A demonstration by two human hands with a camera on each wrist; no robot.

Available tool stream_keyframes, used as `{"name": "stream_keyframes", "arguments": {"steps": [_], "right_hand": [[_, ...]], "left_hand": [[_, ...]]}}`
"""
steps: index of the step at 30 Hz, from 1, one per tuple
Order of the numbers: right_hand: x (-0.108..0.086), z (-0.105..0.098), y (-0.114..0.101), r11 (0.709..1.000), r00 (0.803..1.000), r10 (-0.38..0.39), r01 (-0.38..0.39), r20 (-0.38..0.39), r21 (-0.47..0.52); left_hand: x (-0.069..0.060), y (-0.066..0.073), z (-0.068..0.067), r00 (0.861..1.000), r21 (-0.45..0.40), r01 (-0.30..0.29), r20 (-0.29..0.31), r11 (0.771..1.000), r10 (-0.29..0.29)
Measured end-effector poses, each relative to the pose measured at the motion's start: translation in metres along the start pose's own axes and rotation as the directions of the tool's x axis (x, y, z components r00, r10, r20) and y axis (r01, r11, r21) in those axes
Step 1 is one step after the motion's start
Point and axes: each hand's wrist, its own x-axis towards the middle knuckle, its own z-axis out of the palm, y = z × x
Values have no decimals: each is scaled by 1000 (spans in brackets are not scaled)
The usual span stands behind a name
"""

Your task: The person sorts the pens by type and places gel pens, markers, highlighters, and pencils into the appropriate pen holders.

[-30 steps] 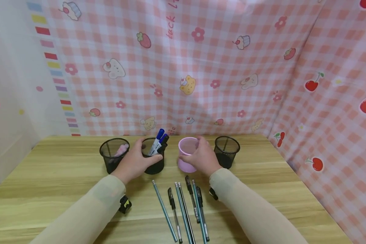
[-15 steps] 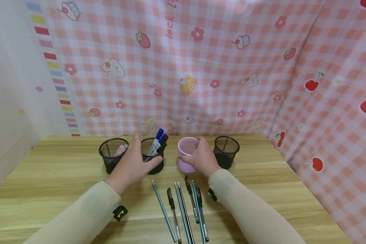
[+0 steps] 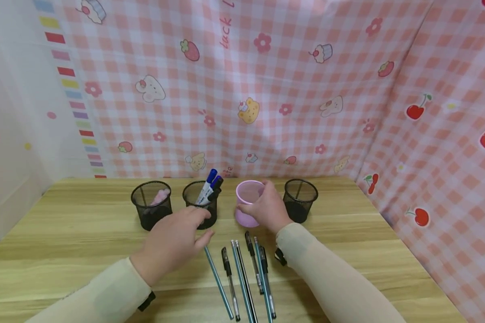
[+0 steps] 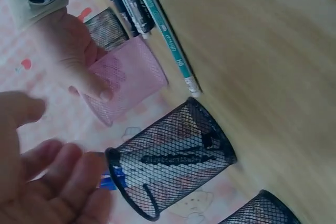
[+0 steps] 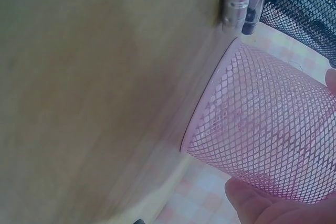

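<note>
My right hand (image 3: 270, 208) grips a pink mesh pen cup (image 3: 247, 219) standing on the table, thumb and fingers around its sides. In the right wrist view the pink cup (image 5: 262, 124) stands with fingertips (image 5: 244, 195) against its mesh. My left hand (image 3: 171, 244) hovers in front of a black mesh cup (image 3: 212, 214) and holds nothing; its fingers are loosely bent. Blue-capped and black markers (image 3: 206, 190) lean inside that black cup. The left wrist view shows a gap between the left hand (image 4: 58, 182) and the cup's side (image 4: 173, 156).
Another black mesh cup (image 3: 150, 217) at the left holds a pink fuzzy item (image 3: 160, 196). A further black cup (image 3: 300, 211) stands at the right. Pencils (image 3: 219, 285) and black-capped pens (image 3: 229, 278) lie on the wooden table (image 3: 368, 260). Checked cloth (image 3: 291, 80) hangs behind.
My left hand has let go of the black cup with markers and drawn back toward me, lower in the view. The right hand stays on the pink cup.
</note>
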Motion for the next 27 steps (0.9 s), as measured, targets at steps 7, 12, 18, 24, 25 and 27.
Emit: {"name": "stream_keyframes", "arguments": {"steps": [7, 12, 18, 24, 25, 27], "right_hand": [[-1, -1, 0, 1000, 999, 19, -19, 27, 12], [-1, -2, -1, 999, 999, 37, -37, 28, 13], [-2, -2, -1, 998, 998, 60, -61, 31, 16], [-2, -3, -2, 997, 997, 76, -77, 32, 14], [-2, -3, -2, 997, 997, 76, -77, 32, 13], [-2, -3, -1, 997, 997, 76, -76, 33, 14]], "left_hand": [[2, -3, 7, 954, 71, 93, 278, 993, -110], [3, -6, 12, 947, 80, 79, 306, 994, -100], [4, -6, 17, 922, 81, 101, 366, 992, -124], [5, -4, 21, 915, 81, 120, 378, 990, -141], [5, -3, 21, 912, 82, 124, 382, 989, -146], [5, -2, 21, 908, 87, 131, 390, 988, -155]]}}
